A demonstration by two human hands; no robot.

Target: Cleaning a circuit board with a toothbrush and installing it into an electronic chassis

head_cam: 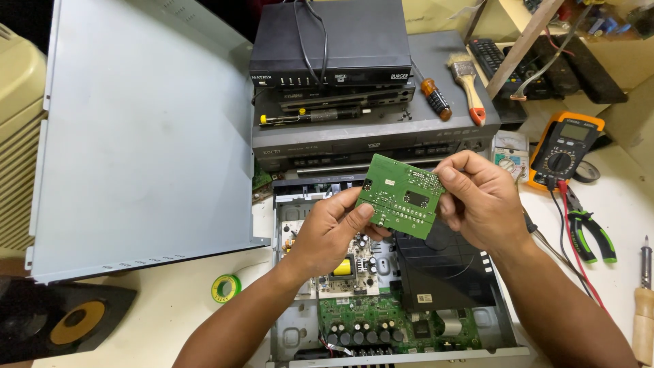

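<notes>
Table [170, 300]: white surface, loaded with repair equipment.
On it rest an opened player chassis [395, 320], a grey metal cover [143, 136], a stack of dark players [340, 102], a roll of green-yellow tape [225, 287], an orange multimeter [564, 146], green-handled pliers [591, 235] and a wooden-handled tool [643, 320].

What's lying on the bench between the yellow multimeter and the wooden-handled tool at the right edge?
Green-handled pliers lie between the multimeter and the wooden-handled tool, seen in the head view.

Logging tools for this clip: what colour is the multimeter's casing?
Orange casing around a dark face, on the multimeter; the head view shows it at right.
</notes>
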